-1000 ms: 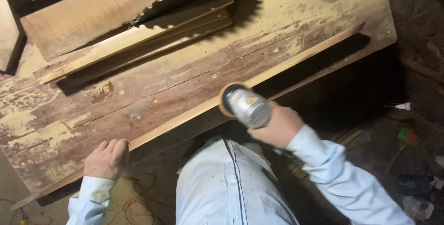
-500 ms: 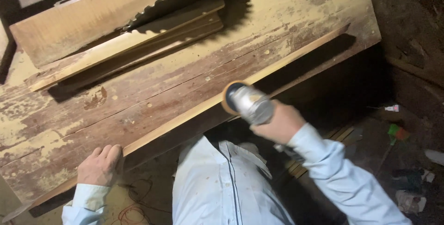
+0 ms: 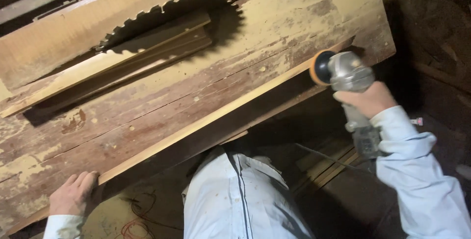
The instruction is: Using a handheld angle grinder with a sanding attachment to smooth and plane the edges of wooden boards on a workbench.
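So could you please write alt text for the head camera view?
A right hand holds an angle grinder against a long wooden strip on a worn saw table; the left hand steadies the strip's other end.

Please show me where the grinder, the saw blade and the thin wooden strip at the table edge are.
grinder [image 3: 349, 74]: head view, on its grey metal head.
saw blade [image 3: 167, 15]: head view, on the toothed upper part.
wooden strip [image 3: 230, 109]: head view, on the middle of its pale top face.
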